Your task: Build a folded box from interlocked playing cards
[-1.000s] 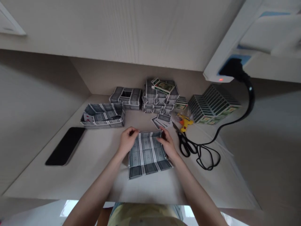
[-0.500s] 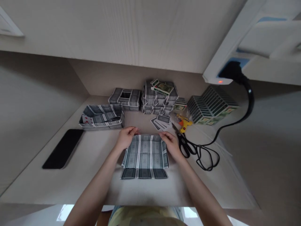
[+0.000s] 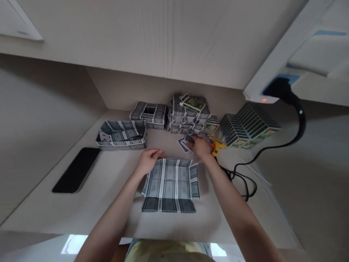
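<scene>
A partly folded open box made of joined playing cards (image 3: 169,183) lies before me, grey patterned backs up, its near flap flat on the table. My left hand (image 3: 148,161) is closed in a pinch at its far left corner. Beyond the box's far right corner, my right hand (image 3: 201,147) reaches over a small fan of loose playing cards (image 3: 183,145), its thumb and fingertips closed on a card there. The yellow glue gun (image 3: 217,145) lies just right of that hand. My right forearm and hand hide the scissors.
Behind stand an open card box (image 3: 122,145), a box with a slot (image 3: 148,114) and stacked card boxes (image 3: 188,116) topped by a card pack (image 3: 193,104). Many packs (image 3: 245,127) stand right. A phone (image 3: 76,170) lies left; a black cable (image 3: 272,145) loops right.
My right hand has let go of the box's far right corner and moved forward to the loose cards. The right side flap has dropped outward. My left hand stays at its corner.
</scene>
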`<action>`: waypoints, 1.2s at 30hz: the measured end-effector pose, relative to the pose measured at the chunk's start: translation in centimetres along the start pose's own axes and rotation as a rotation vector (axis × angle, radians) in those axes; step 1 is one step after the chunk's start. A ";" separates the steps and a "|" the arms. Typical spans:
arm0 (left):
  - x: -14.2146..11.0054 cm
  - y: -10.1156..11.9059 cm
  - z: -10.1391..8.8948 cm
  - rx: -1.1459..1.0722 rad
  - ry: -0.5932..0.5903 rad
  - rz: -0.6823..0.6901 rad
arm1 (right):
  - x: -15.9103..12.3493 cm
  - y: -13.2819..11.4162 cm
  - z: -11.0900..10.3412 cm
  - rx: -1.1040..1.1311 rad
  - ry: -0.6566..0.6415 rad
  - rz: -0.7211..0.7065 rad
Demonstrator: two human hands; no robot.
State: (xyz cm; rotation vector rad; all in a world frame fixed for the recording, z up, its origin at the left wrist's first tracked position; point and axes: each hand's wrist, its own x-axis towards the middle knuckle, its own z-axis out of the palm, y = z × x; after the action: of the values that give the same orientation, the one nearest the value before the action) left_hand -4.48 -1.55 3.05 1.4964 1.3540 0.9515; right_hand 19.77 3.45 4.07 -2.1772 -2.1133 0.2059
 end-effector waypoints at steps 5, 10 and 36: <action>-0.1 -0.1 -0.2 0.013 0.004 -0.008 | -0.2 0.1 0.0 -0.060 0.015 -0.073; -0.3 0.2 -0.5 -0.006 0.007 -0.038 | -0.5 1.3 0.1 0.034 0.142 -0.153; -1.5 0.2 -1.9 0.012 -0.194 -0.070 | -8.8 2.1 2.2 1.347 0.086 0.176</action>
State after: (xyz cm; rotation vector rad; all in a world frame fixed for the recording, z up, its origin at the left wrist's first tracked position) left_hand -6.38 -2.84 3.83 1.4991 1.2654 0.7354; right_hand 21.27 -5.43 1.76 -1.4077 -1.0545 1.1104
